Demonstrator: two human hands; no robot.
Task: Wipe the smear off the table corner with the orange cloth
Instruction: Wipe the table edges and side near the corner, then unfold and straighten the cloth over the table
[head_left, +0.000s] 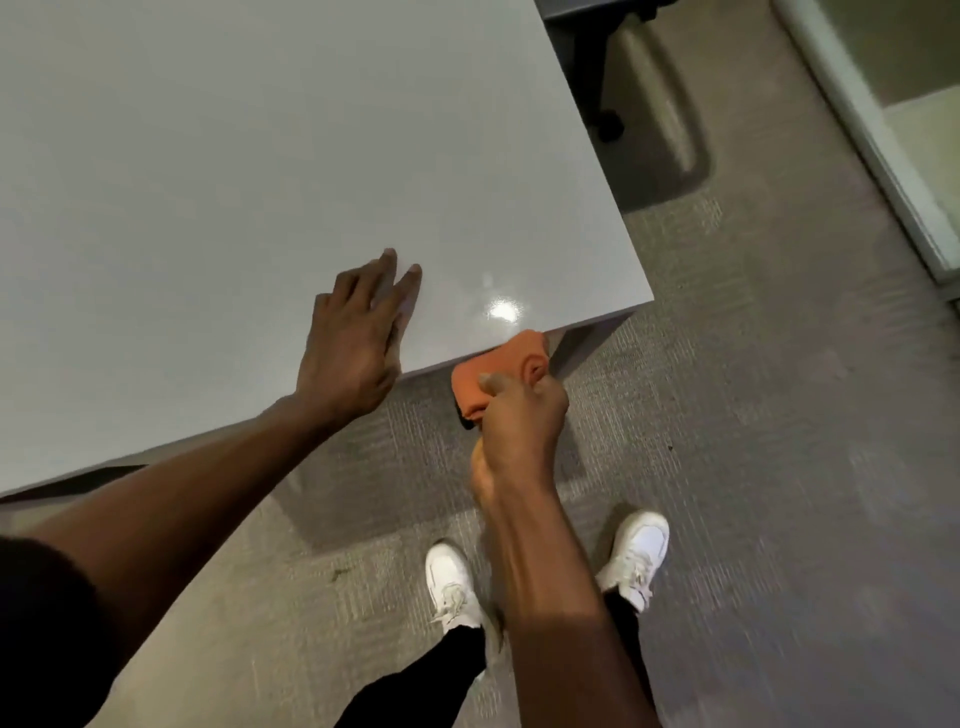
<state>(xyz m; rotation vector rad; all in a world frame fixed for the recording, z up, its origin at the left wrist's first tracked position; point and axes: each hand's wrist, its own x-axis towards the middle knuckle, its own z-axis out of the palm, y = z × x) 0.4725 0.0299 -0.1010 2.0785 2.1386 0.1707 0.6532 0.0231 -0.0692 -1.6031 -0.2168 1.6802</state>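
The orange cloth (496, 370) is bunched in my right hand (522, 421), which is closed around it just off the near edge of the white table (234, 156), close to the near right corner (631, 301). The cloth's top touches or overlaps the table's front edge. My left hand (358, 343) lies flat on the tabletop with fingers spread, left of the cloth. A bright glare spot sits on the surface near the corner. I cannot make out a smear.
Grey carpet (753, 467) surrounds the table. My two white shoes (636, 556) stand below the near edge. A dark chair base and a floor mat (660, 130) lie beyond the table's right side. A pale wall edge (883, 156) runs at the far right.
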